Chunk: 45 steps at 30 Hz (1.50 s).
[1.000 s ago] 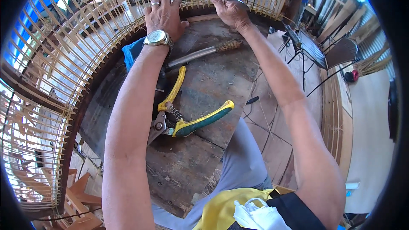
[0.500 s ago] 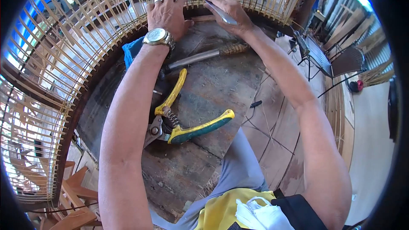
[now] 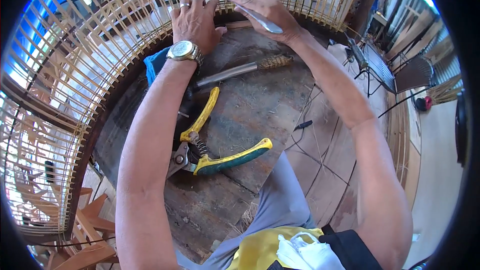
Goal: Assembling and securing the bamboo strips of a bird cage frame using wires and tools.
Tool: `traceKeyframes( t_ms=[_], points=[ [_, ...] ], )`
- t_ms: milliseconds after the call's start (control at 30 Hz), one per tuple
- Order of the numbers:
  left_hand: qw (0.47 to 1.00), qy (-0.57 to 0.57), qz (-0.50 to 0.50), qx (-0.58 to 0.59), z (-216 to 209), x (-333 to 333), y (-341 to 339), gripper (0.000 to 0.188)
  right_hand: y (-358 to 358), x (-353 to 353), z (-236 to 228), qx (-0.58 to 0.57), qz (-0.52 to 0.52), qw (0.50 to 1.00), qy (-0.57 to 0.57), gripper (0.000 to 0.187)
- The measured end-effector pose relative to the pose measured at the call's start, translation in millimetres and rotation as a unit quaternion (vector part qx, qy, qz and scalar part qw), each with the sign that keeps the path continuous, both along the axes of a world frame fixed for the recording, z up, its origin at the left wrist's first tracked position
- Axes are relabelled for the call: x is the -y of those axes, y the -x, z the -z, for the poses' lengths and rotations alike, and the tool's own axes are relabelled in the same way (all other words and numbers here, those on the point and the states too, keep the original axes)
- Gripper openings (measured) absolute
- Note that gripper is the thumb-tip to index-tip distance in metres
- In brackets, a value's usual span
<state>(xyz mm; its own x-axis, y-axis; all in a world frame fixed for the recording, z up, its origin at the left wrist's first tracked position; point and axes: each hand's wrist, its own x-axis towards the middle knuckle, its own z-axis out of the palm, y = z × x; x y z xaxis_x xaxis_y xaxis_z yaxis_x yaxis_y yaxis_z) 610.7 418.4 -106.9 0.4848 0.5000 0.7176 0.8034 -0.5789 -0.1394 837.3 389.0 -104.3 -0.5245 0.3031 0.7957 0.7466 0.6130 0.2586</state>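
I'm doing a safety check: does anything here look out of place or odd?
Mildly: the yellow-and-green shears lie with handles spread on the wooden board, their blade end hidden by the left forearm, an awkward spot for a cutter. Nothing looks broken.

left hand (image 3: 194,24) at slatted frame (image 3: 90,145) | right hand (image 3: 275,12) gripping metal tool (image 3: 265,21) | shears (image 3: 205,164) on board (image 3: 260,110)

A curved latticework (image 3: 102,112) of thin, pale, closely spaced rods along a dark rim sweeps from lower left across the top of the frame. At upper center, a slim, silvery metal tool (image 3: 263,21) slants down rightward, its upper end near the rods.
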Motion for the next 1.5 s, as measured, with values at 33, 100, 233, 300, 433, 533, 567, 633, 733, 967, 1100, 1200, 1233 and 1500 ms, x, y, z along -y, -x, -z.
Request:
traceKeyframes(
  t_ms=[33,100,233,300,433,533,567,633,733,967,1100,1200,1233,1500],
  points=[
    [1.000,0.003,-0.001,-0.005,0.3,-1.3,-0.2,0.071,-1.5,-2.9,0.4,0.025,-0.003,1.000,-0.006,0.034],
    [1.000,0.004,0.000,0.001,1.5,-1.7,-0.9,0.072,-4.6,-9.6,-0.6,0.050,0.002,0.999,0.009,0.042],
    [1.000,-0.011,0.005,0.008,1.6,-2.6,-0.8,0.070,-9.4,-19.6,-4.3,0.100,0.016,0.995,0.024,0.048],
    [1.000,-0.005,0.007,0.008,2.4,-3.8,-0.7,0.070,-7.0,-20.4,-1.6,0.094,0.030,0.994,0.044,0.050],
    [1.000,0.013,0.000,-0.006,2.5,-3.0,-0.7,0.073,6.9,-15.8,3.6,0.088,0.028,0.996,0.015,0.050],
    [1.000,0.017,-0.014,-0.019,-2.6,2.8,-2.0,0.079,13.7,-11.4,-7.7,0.112,0.024,0.993,0.020,0.044],
    [0.999,0.028,-0.021,-0.031,-6.1,4.9,-0.8,0.082,13.4,-12.2,-18.0,0.133,0.015,0.990,0.035,0.039],
    [0.994,0.088,0.045,-0.048,-18.5,6.3,11.7,0.088,12.7,-11.1,-33.8,0.125,0.042,0.986,0.100,0.031],
    [0.990,0.070,0.120,-0.026,-29.2,12.4,45.9,0.084,13.9,-8.3,-44.5,-0.030,-0.026,0.996,0.080,0.032],
    [0.995,0.015,-0.048,-0.089,-19.3,24.0,85.1,0.076,37.0,-8.3,-17.4,-0.090,-0.033,0.990,0.104,0.032],
    [0.996,0.068,-0.047,-0.028,-16.7,22.6,70.7,0.082,33.8,-12.2,-14.7,-0.093,-0.034,0.990,0.100,0.030],
    [0.994,0.051,-0.069,-0.074,-15.7,21.1,73.8,0.083,25.4,-17.7,-16.4,-0.096,-0.039,0.992,0.070,0.031],
    [0.996,0.047,-0.057,-0.056,-14.0,20.5,74.4,0.082,23.9,-20.0,-16.1,-0.085,-0.037,0.994,0.060,0.030],
    [0.998,0.041,-0.023,-0.034,-11.8,14.0,81.0,0.080,39.1,-16.8,-4.7,0.130,0.063,0.990,0.009,0.043]
  ],
)
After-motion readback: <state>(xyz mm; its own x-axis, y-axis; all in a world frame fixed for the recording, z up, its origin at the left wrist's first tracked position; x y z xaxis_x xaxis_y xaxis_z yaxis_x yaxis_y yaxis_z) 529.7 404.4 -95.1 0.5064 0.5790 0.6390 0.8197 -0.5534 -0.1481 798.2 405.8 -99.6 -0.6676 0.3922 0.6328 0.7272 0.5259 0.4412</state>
